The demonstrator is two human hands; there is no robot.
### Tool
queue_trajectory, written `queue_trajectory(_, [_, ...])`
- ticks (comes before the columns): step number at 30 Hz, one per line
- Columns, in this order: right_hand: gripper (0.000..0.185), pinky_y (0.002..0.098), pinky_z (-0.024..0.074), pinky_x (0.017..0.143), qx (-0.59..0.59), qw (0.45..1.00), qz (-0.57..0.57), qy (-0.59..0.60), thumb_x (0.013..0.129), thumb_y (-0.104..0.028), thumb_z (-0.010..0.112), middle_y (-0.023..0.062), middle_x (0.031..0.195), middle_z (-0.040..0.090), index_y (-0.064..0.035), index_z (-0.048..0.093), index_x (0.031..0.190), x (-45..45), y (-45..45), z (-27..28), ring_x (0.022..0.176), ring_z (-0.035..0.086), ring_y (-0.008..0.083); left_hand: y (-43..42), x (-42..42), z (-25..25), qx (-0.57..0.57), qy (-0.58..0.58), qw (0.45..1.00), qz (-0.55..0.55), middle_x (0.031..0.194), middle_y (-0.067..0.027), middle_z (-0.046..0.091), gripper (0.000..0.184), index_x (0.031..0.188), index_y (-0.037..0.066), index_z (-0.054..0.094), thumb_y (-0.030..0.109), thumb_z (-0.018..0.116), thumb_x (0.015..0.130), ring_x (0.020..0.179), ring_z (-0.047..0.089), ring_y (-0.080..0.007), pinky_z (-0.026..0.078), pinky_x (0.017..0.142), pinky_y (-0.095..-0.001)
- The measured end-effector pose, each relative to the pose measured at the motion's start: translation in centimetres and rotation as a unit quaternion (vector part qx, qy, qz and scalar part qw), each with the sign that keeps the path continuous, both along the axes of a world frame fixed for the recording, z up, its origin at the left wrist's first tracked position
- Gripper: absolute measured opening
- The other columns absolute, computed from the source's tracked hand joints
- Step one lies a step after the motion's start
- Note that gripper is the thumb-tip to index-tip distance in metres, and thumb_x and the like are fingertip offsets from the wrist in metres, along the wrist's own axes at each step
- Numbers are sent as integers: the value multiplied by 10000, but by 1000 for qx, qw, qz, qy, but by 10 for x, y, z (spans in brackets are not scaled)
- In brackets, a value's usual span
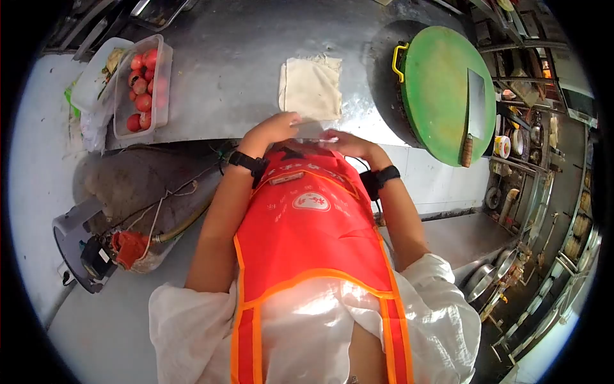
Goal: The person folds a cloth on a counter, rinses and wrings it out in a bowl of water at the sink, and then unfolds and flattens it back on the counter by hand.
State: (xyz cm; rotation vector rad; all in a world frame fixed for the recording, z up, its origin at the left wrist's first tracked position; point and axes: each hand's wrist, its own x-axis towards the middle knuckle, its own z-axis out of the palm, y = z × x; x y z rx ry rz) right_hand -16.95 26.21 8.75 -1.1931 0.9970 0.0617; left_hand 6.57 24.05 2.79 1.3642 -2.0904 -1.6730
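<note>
A folded cream cloth (311, 88) lies flat on the metal counter just beyond my hands. My left hand (275, 130) is at the counter's front edge, its fingers loosely bent toward the cloth's near corner and apart from it. Close by on the other side is my right hand (350, 144), fingers stretched inward in front of the red apron (313, 237). Nothing shows in either hand, though some fingers are partly hidden against the apron and edge.
To the right, a cleaver (475, 105) lies on a round green chopping board (441, 83) with a yellow handle. A clear plastic tub (164, 89) of tomatoes (143, 102) stands at left, beside a white tray (86, 89). The metal counter (224, 77) extends between them.
</note>
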Motion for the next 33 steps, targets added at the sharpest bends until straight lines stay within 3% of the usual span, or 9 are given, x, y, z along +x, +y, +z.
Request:
queue_trajectory(8, [597, 308, 249, 995, 36, 991, 121, -40, 881, -483, 350, 137, 1291, 365, -26, 360, 1266, -3, 41, 46, 1194, 333, 223, 12, -18, 36, 162, -144, 929, -301, 979, -115, 614, 357, 1087, 44, 545, 221, 554, 778, 869, 565, -221, 434, 755, -323])
queue_trajectory(13, [599, 317, 180, 1040, 67, 985, 57, -150, 902, -479, 303, 140, 1347, 298, -35, 327, 1303, -9, 34, 87, 1253, 264, 235, 14, -17, 37, 177, -105, 940, -271, 991, -118, 612, 354, 1091, 58, 552, 234, 527, 785, 869, 564, -226, 432, 763, -322])
queue_trajectory(19, [480, 304, 409, 869, 115, 974, -110, -164, 906, -439, 344, 93, 867, 576, 7, 519, 912, -38, 22, 112, 792, 580, 168, 14, -6, 7, 158, -70, 973, -154, 954, -120, 613, 328, 1066, 43, 547, 221, 504, 794, 866, 573, -250, 438, 759, -323])
queue_trajectory(21, [503, 372, 366, 928, -65, 955, -110, -269, 905, -443, 336, 88, 666, 555, -14, 505, 705, -35, 12, 142, 595, 561, 152, 6, -3, -5, 2, -110, 993, -47, 920, -122, 613, 273, 1013, 35, 552, 197, 482, 805, 843, 577, -237, 445, 737, -317])
queue_trajectory(25, [638, 576, 84, 1019, -7, 763, -99, -639, 877, -558, 256, 40, 416, 415, -64, 413, 506, 0, 6, 214, 385, 466, 144, -22, -13, -6, -14, 22, 991, 128, 834, -157, 588, 204, 954, 14, 551, 123, 459, 808, 726, 564, -254, 450, 688, -330])
queue_trajectory(26, [661, 427, 234, 998, 33, 688, -34, -724, 810, -662, 266, 12, 477, 428, -86, 394, 513, 12, 2, 225, 390, 383, 185, -26, -17, -11, -12, 27, 992, 124, 834, -157, 588, 204, 954, 14, 551, 123, 459, 808, 726, 564, -254, 450, 688, -330])
queue_trajectory(27, [659, 441, -21, 1056, 15, 539, 63, -839, 781, -688, 297, -9, 455, 360, -92, 387, 515, 44, -7, 235, 374, 359, 197, -31, -20, -17, -17, 8, 993, 120, 830, -155, 580, 203, 947, 11, 555, 103, 464, 791, 724, 560, -259, 449, 687, -330])
queue_trajectory(28, [653, 440, -61, 1046, 29, 479, 125, -868, 768, -695, 336, -16, 466, 327, -85, 392, 543, 59, -14, 249, 426, 398, 182, -34, -22, -24, -22, -11, 993, 116, 826, -154, 572, 204, 941, 8, 560, 84, 470, 774, 721, 556, -264, 448, 686, -330])
queue_trajectory(33, [555, 463, -46, 1031, -126, 509, 174, -834, 783, -565, 466, 18, 500, 430, -52, 458, 572, 82, -10, 255, 551, 488, 153, -18, -18, -63, -149, -18, 985, 86, 923, -128, 522, 236, 938, 19, 565, 5, 467, 723, 896, 510, -236, 418, 787, -302])
